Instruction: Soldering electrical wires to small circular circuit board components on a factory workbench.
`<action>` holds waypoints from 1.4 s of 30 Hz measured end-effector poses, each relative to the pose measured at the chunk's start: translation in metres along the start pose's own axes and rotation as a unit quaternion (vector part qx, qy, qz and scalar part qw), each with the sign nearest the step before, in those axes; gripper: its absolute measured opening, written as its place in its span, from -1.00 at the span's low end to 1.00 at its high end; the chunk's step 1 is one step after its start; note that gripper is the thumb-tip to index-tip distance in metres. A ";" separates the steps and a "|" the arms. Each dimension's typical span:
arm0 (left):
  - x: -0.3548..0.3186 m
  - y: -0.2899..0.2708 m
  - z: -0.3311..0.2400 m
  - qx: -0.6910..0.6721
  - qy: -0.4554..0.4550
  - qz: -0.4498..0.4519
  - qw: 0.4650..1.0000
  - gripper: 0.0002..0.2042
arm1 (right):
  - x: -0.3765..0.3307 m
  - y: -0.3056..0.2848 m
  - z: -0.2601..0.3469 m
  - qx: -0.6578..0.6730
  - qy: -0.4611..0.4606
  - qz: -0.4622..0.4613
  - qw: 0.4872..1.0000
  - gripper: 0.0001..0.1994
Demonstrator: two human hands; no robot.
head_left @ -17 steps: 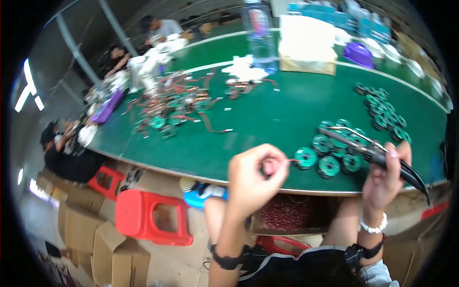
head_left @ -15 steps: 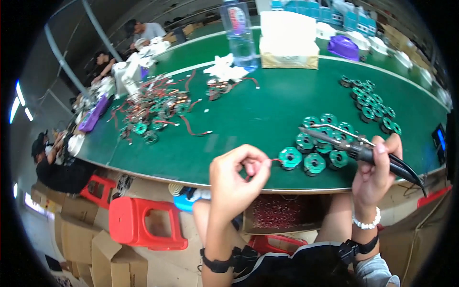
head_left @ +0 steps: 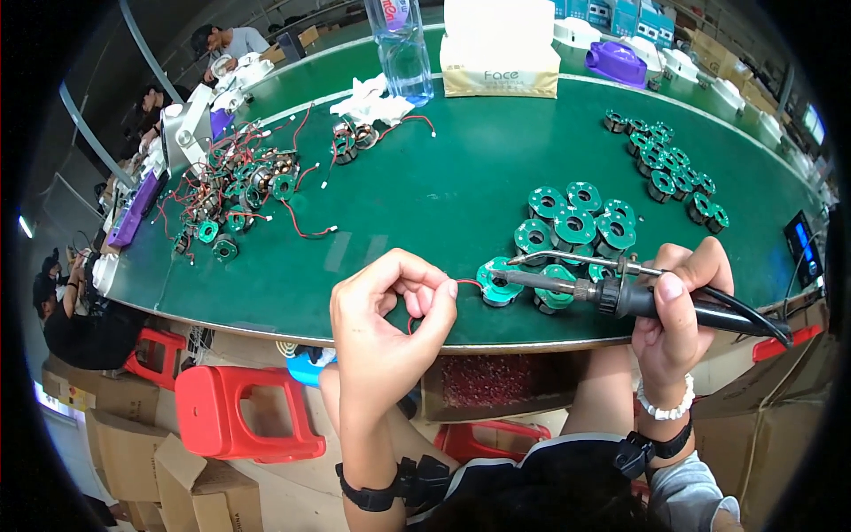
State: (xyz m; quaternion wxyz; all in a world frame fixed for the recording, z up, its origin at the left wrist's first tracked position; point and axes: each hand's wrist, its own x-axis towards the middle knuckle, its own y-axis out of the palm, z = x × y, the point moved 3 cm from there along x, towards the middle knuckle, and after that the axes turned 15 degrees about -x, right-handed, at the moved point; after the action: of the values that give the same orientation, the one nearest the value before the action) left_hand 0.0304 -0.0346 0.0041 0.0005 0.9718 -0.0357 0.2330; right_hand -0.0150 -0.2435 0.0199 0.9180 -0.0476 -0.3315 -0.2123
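Black wrist straps, white bead bracelet [head_left: 663, 406], grey sleeve [head_left: 687, 492]

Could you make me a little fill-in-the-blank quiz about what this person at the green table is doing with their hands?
1. The right hand grips a black-handled soldering ____.
2. The left hand pinches a thin wire coloured ____.
3. The tool's tip points at a round green coil part lying on the ____ table.
4. Below the table's edge stands a plastic stool coloured ____.

Missing words: iron; red; green; red
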 end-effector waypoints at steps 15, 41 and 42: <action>-0.017 -0.003 -0.024 0.245 0.133 0.036 0.960 -0.73 | 0.002 0.001 -0.002 -0.007 0.000 0.014 1.000 -0.77; -0.038 -0.003 -0.028 0.338 0.120 0.027 0.933 -0.84 | 0.003 0.002 0.000 0.016 0.048 0.014 0.999 -0.76; -0.039 -0.004 -0.027 0.325 0.109 0.023 0.939 -0.85 | 0.003 0.001 0.000 0.015 0.051 0.007 0.999 -0.76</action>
State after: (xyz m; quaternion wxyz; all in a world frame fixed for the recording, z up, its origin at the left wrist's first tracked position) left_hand -0.0162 -0.0272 0.0106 -0.3173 0.8865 0.0199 0.3363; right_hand -0.0129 -0.2432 0.0218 0.9358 -0.0258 -0.2872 -0.2029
